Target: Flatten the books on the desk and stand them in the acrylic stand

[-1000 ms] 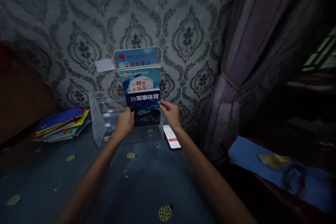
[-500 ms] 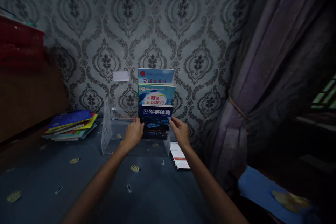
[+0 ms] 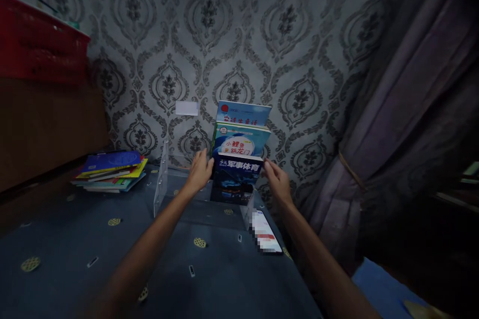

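Observation:
A dark blue book with white lettering stands upright, leaning slightly back, at the right end of a clear acrylic book rack. My left hand is at its left edge, thumb and fingers closed against it. At the upper right edge, my right hand pinches with thumb and forefinger. Behind it rise a light blue book with red and black lettering and a taller blue book, in steps. The books and my left forearm hide part of the rack.
A smartphone with a lit screen lies right of the rack. Several stacked books lie at the left, near a brown box under a red container. A tied curtain hangs at the right. Patterned wallpaper covers the wall behind.
The view has shifted and tilted, so the rack and books sit further right. Both hands are now higher along the dark blue book's edges. More of the phone shows.

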Action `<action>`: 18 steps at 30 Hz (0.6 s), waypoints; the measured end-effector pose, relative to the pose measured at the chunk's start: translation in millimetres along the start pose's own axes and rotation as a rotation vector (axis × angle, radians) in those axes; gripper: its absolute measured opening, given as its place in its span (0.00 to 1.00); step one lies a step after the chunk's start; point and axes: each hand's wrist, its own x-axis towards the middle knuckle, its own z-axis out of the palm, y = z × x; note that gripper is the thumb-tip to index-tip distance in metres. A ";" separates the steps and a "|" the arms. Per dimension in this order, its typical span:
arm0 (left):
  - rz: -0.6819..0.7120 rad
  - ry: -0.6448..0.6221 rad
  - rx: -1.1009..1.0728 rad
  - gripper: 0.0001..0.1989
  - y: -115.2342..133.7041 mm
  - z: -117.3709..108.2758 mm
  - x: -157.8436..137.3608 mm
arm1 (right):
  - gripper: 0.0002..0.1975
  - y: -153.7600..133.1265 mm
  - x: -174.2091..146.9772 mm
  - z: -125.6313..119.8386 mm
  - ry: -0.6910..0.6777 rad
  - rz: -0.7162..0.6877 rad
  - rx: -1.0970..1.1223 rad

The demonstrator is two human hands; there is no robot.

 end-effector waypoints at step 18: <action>0.014 -0.037 -0.216 0.25 -20.0 22.2 3.0 | 0.35 -5.5 7.4 14.6 -0.015 -0.017 -0.018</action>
